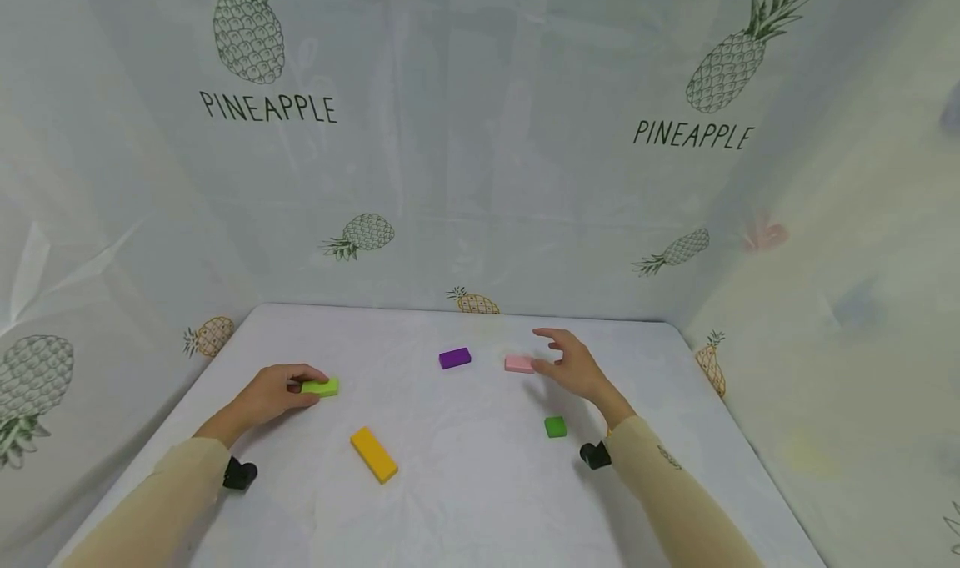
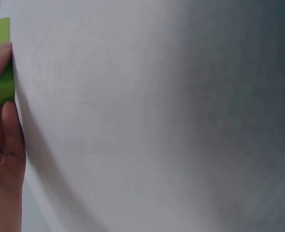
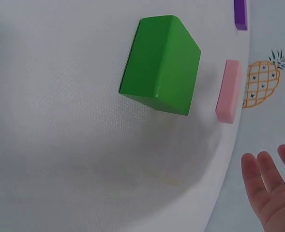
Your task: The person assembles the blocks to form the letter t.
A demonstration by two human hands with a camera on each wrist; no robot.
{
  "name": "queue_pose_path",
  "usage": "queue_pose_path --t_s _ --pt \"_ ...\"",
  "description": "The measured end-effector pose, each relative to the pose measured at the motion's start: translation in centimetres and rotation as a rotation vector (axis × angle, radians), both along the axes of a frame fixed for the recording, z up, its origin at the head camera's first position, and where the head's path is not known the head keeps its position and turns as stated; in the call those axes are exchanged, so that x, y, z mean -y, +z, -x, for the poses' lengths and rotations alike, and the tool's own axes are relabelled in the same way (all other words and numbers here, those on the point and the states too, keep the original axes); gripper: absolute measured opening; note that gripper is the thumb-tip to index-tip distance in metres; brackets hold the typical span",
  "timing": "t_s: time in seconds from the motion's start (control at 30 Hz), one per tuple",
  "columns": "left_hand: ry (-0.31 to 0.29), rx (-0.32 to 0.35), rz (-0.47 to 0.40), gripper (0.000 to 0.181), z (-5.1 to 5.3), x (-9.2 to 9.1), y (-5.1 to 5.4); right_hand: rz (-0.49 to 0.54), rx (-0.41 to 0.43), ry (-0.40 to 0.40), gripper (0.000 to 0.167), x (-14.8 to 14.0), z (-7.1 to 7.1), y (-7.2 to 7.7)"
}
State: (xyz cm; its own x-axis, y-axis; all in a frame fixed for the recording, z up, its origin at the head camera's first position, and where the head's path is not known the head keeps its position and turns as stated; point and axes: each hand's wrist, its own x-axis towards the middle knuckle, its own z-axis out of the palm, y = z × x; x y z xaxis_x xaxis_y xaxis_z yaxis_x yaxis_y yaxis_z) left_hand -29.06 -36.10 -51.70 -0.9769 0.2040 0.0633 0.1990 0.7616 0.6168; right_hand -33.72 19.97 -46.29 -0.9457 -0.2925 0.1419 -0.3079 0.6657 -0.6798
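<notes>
My left hand (image 1: 273,393) pinches a lime green block (image 1: 324,388) on the white table, thumb on the near side and fingers on the far side. The left wrist view shows the same block (image 2: 5,87) between thumb and fingers (image 2: 12,128). My right hand (image 1: 573,368) is open beside the pink block (image 1: 519,364), holding nothing; whether the thumb touches it I cannot tell. In the right wrist view the fingers (image 3: 268,179) are spread apart from the pink block (image 3: 228,92). A dark green block (image 1: 556,427) lies nearer, left of my right wrist.
A purple block (image 1: 454,358) lies toward the far edge of the white table (image 1: 465,501). The yellow block (image 1: 374,454) rests at a slant, nearer and left of centre. Something small and yellow is mostly hidden behind the right wrist. Pineapple-print cloth surrounds the table.
</notes>
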Motion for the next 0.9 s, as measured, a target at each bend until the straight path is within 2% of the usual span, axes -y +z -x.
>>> queue_pose_path --t_s 0.33,0.7,0.9 --pt "0.022 0.019 0.005 0.029 0.0 -0.4 0.3 0.007 0.010 0.030 0.062 -0.2 0.4 0.0" --pt "0.013 0.034 -0.005 0.028 -0.1 -0.5 0.6 0.025 0.002 0.077 0.058 -0.3 1.4 -0.7" --pt "0.024 0.054 -0.015 0.028 -0.4 -0.5 0.7 0.040 0.033 0.093 0.055 0.2 1.9 -1.1"
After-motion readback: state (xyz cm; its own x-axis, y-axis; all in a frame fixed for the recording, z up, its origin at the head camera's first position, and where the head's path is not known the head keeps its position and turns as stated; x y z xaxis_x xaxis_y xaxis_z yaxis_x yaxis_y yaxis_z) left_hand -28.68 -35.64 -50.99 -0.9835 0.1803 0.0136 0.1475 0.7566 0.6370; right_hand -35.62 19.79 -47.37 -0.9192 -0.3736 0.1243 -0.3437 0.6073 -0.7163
